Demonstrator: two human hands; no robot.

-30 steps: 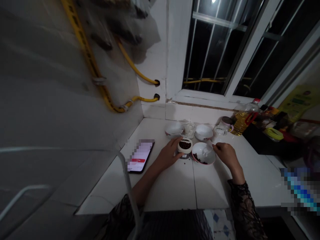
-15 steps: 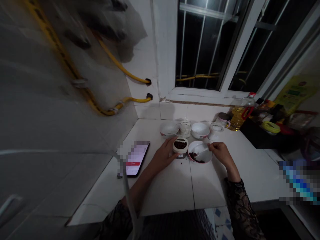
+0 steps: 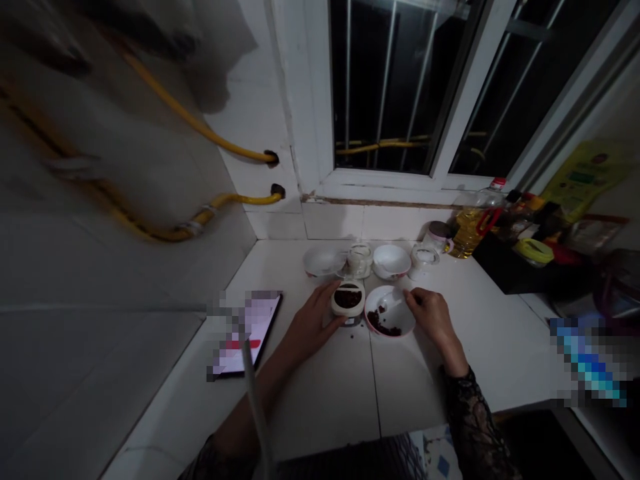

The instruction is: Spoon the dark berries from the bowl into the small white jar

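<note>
Left hand (image 3: 313, 320) grips my jar (image 3: 348, 300); right hand (image 3: 431, 317) pinches the spoon (image 3: 397, 305) in the bowl (image 3: 384, 312). Berry transfer under way; next, a level scoop.

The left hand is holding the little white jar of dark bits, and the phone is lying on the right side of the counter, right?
Not quite. The left hand does hold the small white jar of dark bits, but the head view shows the phone with the lit screen lying on the left side of the white counter.

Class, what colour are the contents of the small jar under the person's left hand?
Dark reddish-brown, in the head view: small jar, left hand.
</note>
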